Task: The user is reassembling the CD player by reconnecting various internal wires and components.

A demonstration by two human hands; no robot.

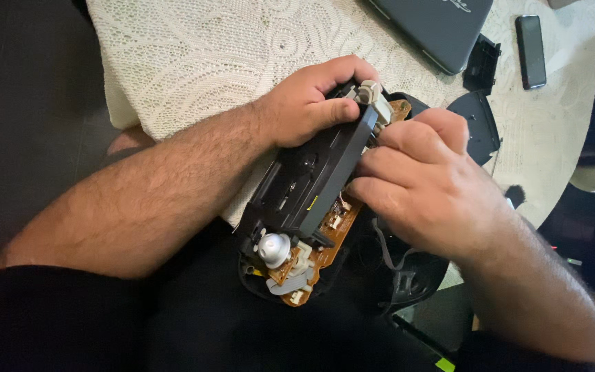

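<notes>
I note left hand (pixel 311 103) clamped round top of opened device (pixel 311 207), steadying it over lap at counter (pixel 194 55) edge. Right hand (pixel 421 186) curled, fingertips pinching into side by brown circuit board (pixel 325 251); what they grip, cannot tell. Black cover pieces (pixel 480 124) parked aside.

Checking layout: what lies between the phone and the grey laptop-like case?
In the head view, a small black plastic part lies on the lace tablecloth between the phone and grey case.
</notes>
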